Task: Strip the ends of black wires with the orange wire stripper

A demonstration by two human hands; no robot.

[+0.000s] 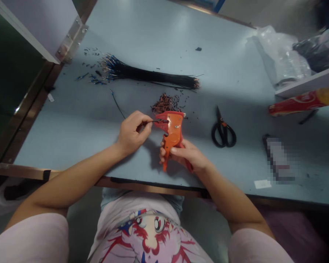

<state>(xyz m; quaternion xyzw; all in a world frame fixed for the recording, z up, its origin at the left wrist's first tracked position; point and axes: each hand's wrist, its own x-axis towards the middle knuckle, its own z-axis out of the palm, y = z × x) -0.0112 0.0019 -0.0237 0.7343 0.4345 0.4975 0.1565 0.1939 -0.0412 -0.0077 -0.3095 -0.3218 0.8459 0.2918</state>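
Observation:
My left hand (133, 132) pinches a thin black wire (117, 103) between thumb and fingers. One end of the wire trails up and left over the table, with a small bluish tip; the other reaches the jaws of an orange and red wire stripper (173, 132). Wrapped round the stripper's handles is my right hand (186, 155). Just beyond the jaws lies a pile of short dark and coppery offcuts (164, 103). Farther back, a thick bundle of black wires (153, 75) stretches across, with blue fittings at its left end and bare copper ends at its right.
Black-handled scissors (223, 132) lie to the right of my hands. Farther right are a blurred-out flat object (280, 157), a white label (262, 184) and a red and yellow tube-shaped pack (301, 102). Clear plastic bags (283, 54) sit at the back right, behind a low panel.

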